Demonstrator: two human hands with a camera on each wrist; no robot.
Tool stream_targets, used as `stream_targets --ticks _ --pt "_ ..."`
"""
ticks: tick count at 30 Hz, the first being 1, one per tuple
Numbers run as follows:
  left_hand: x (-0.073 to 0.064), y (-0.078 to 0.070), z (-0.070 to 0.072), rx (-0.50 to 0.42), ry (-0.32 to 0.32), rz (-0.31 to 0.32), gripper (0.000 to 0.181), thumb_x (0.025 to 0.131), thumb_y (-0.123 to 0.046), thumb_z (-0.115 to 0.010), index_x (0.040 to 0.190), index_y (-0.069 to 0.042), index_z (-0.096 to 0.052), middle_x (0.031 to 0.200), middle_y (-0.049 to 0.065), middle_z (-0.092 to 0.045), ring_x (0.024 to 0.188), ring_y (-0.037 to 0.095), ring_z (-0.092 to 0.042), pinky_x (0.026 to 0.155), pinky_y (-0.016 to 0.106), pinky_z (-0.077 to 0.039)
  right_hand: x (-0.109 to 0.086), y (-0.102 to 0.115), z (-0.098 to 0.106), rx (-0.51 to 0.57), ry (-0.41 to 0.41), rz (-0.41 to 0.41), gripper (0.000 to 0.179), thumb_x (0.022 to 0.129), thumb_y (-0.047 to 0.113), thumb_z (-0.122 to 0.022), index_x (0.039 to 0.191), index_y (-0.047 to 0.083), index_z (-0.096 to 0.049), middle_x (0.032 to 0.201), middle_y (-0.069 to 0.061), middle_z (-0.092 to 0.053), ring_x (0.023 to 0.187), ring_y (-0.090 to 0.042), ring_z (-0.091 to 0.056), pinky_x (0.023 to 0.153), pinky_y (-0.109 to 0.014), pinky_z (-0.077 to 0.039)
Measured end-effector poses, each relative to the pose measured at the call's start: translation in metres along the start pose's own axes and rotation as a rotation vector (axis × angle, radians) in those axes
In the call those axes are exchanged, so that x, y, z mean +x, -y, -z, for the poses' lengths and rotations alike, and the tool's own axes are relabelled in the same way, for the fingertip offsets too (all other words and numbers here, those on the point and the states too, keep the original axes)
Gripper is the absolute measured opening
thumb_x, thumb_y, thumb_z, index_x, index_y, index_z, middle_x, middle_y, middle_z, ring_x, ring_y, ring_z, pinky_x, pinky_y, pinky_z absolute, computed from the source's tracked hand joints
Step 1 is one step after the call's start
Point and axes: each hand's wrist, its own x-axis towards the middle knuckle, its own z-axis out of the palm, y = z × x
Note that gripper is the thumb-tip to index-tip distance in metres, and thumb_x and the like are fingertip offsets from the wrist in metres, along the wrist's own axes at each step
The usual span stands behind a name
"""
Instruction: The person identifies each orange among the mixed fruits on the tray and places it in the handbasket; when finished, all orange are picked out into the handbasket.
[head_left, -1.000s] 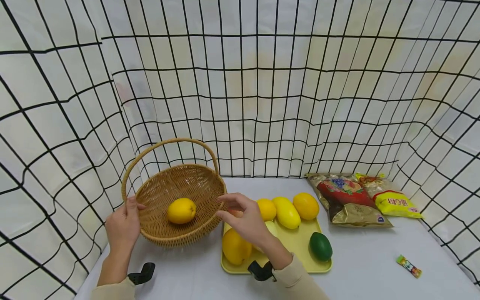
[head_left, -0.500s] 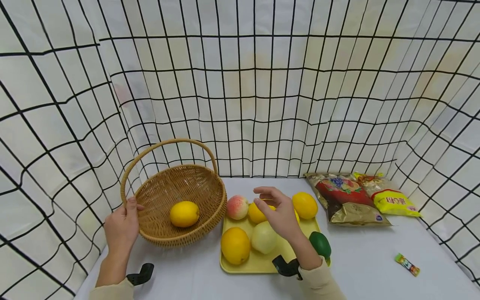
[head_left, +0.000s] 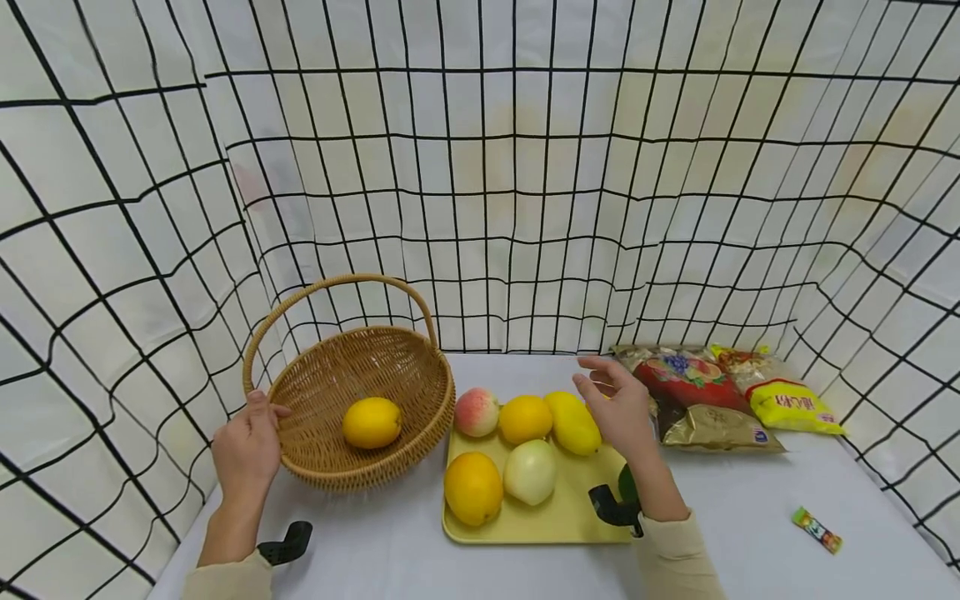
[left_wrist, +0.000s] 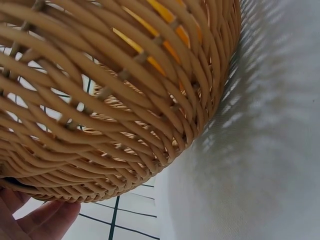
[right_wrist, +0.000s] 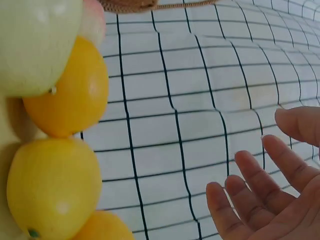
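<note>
At the left, my left hand (head_left: 246,442) grips the rim of a wicker basket (head_left: 318,375), thumb on top. The basket tilts toward me, and one yellow fruit (head_left: 372,422) lies inside. In the left wrist view, fingertips (left_wrist: 57,220) press the woven wall. My right hand (head_left: 621,408) hovers with spread, relaxed fingers over the back right of a yellow tray (head_left: 577,512), holding nothing. It mostly hides a yellow-orange fruit there. Left of it lie a long yellow fruit (head_left: 573,423), an orange-yellow fruit (head_left: 525,419) and a peach (head_left: 476,412).
Nearer on the tray sit an orange fruit (head_left: 473,489) and a pale green round fruit (head_left: 530,472). My right forearm partly covers a dark green fruit (head_left: 627,483). Two snack bags (head_left: 701,400) stand back right; a small wrapped candy (head_left: 817,530) lies in front.
My right hand has left the basket's right rim and moved right across the tray, uncovering the peach. The yellow fruit has shifted slightly right inside the basket. My left hand keeps its grip.
</note>
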Motion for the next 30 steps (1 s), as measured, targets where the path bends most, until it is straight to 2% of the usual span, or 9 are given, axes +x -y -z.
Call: stream_targets --ticks 4,8,15,17,22,26,30 --pt "0.001 -0.001 0.001 0.004 0.003 0.003 0.072 0.107 -0.043 -0.026 0.055 -0.002 -0.053 0.082 0.019 -0.072 0.057 0.019 -0.054 0.050 0.027 -0.027 0.003 -0.011 0.012 -0.037 -0.056 -0.063 0.031 0.095 0.023 -0.066 0.122 0.007 -0.066 0.123 -0.011 -0.065 0.112 -0.030 -0.059 0.096 -0.045 -0.047" --pt "0.001 -0.002 0.001 0.014 0.004 0.011 0.072 0.107 -0.044 -0.025 0.056 -0.002 -0.054 0.081 0.020 -0.071 0.050 0.013 -0.045 0.048 0.029 -0.026 0.006 -0.020 0.017 -0.058 -0.078 -0.127 0.033 0.094 0.025 -0.067 0.123 0.009 -0.065 0.127 -0.012 -0.062 0.117 -0.032 -0.056 0.099 -0.046 -0.044" --pt "0.000 -0.002 0.002 0.016 0.009 0.032 0.072 0.107 -0.045 -0.025 0.057 -0.003 -0.055 0.081 0.020 -0.071 0.049 0.009 -0.043 0.049 0.029 -0.026 0.006 -0.035 0.014 -0.135 -0.045 -0.220 0.040 0.095 0.026 -0.066 0.131 0.009 -0.059 0.141 -0.014 -0.050 0.133 -0.036 -0.042 0.108 -0.052 -0.032" --pt "0.000 -0.002 0.001 0.020 0.010 0.033 0.072 0.107 -0.044 -0.025 0.060 -0.002 -0.059 0.075 0.019 -0.069 0.047 0.011 -0.041 0.048 0.030 -0.026 0.006 -0.038 0.014 -0.163 -0.041 -0.238 0.043 0.094 0.026 -0.066 0.132 0.008 -0.057 0.142 -0.016 -0.047 0.135 -0.036 -0.039 0.109 -0.054 -0.031" --pt "0.001 -0.001 0.001 0.031 0.008 0.053 0.073 0.107 -0.046 -0.024 0.067 0.000 -0.066 0.064 0.017 -0.063 0.046 0.016 -0.039 0.048 0.032 -0.025 0.007 -0.047 0.016 -0.223 0.005 -0.299 0.050 0.094 0.025 -0.066 0.137 0.005 -0.051 0.144 -0.021 -0.043 0.135 -0.039 -0.037 0.110 -0.054 -0.028" --pt "0.000 0.000 0.000 0.028 0.010 0.074 0.075 0.106 -0.048 -0.024 0.068 0.001 -0.066 0.065 0.018 -0.063 0.046 0.019 -0.039 0.047 0.032 -0.024 0.009 -0.058 0.017 -0.241 0.054 -0.336 0.057 0.093 0.024 -0.067 0.141 0.002 -0.046 0.144 -0.025 -0.040 0.135 -0.042 -0.034 0.110 -0.055 -0.027" --pt "0.001 0.000 -0.001 0.019 0.010 0.070 0.074 0.106 -0.047 -0.025 0.067 0.000 -0.065 0.069 0.019 -0.066 0.046 0.015 -0.039 0.048 0.031 -0.024 0.007 -0.071 0.016 -0.260 0.062 -0.362 0.061 0.092 0.024 -0.067 0.143 0.002 -0.043 0.144 -0.027 -0.040 0.132 -0.044 -0.036 0.108 -0.055 -0.029"
